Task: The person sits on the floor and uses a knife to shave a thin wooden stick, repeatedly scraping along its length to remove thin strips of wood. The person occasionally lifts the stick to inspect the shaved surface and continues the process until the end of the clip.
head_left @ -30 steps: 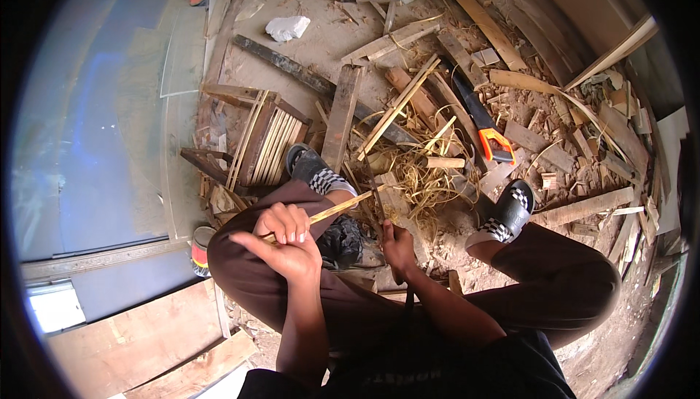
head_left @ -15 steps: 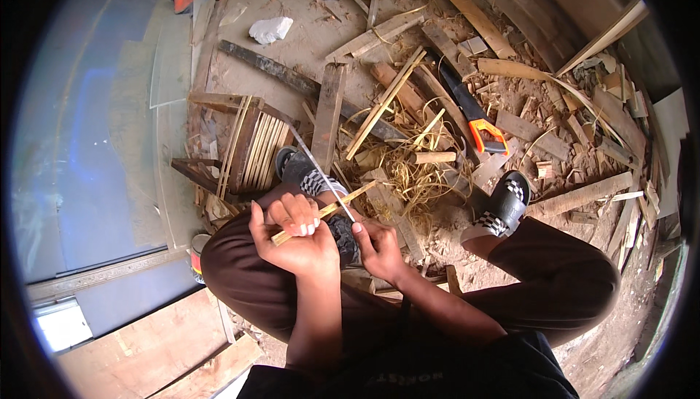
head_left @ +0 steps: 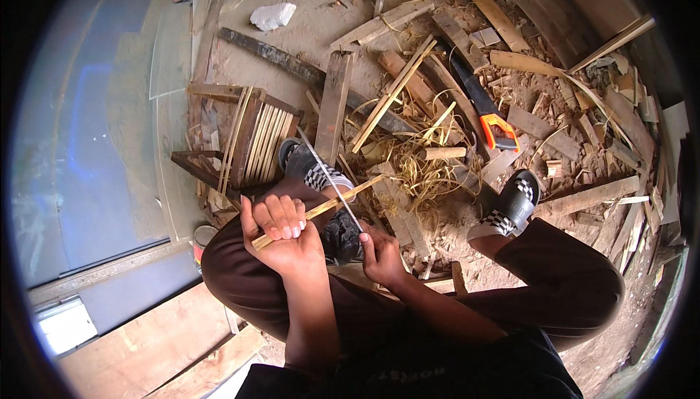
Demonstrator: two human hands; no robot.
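Observation:
A slim yellowish wooden strip [head_left: 321,210] runs slantwise through my left hand [head_left: 283,242], whose fingers are wrapped round it near its lower end. My right hand [head_left: 380,259] is closed on the near end of a long, narrow metal blade [head_left: 319,160], thumb laid along it. Its handle, if there is one, is hidden in my fist. The blade crosses the strip just beyond my left fingers and points up and left. Beneath the crossing, dark crumpled material [head_left: 341,237] lies between my legs.
Left of my foot, a wooden frame [head_left: 240,136] holds several thin strips [head_left: 266,144]. Ahead lie curly shavings [head_left: 415,180], loose boards [head_left: 335,96] and a handsaw [head_left: 477,100] with an orange-and-black handle. A glass-like sheet [head_left: 95,144] stands at the left; a white lump [head_left: 273,16] lies farther off.
My left hand has shifted left with the strip, away from my right hand, and more of the strip's lower end shows. The blade still crosses the strip. The whole view has moved slightly.

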